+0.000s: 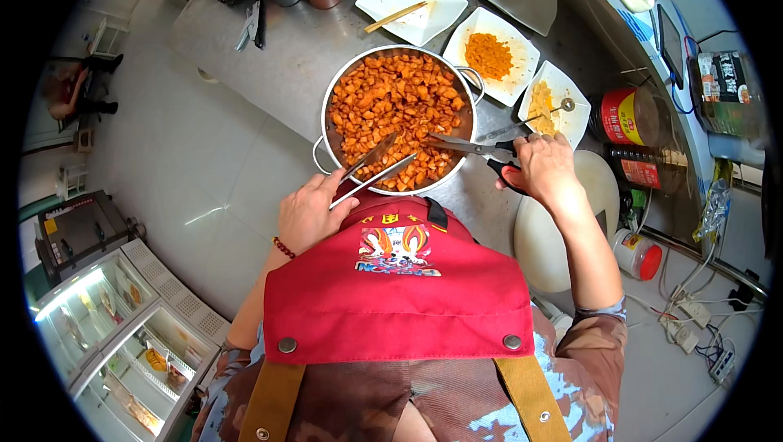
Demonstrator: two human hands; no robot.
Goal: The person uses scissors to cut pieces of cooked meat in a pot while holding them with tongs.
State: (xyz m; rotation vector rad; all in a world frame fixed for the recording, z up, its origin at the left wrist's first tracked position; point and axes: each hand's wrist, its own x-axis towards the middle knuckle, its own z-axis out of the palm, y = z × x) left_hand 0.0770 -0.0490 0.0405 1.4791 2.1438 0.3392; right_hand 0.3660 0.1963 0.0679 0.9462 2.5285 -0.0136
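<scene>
My left hand (311, 211) grips metal tongs (374, 180), whose two arms are spread apart with their tips over the food. A pair of scissors (474, 147) with black and red handles is in my right hand (546, 164). Its blades point left into the pan, among the pieces at the right side. The round metal pan (325, 113) has two loop handles and holds many small reddish-orange chunks of food (391, 96), which look like diced meat. The pan stands on a stainless steel table (269, 56), close against my red apron (397, 295).
Behind the pan stand white dishes: one with chopsticks (396, 17), one with orange minced food (488, 56), one with yellowish slices (541, 105) and a long-handled spoon (567, 104). Soy sauce bottles (624, 115) line the right. A round white board (566, 228) lies near my right forearm.
</scene>
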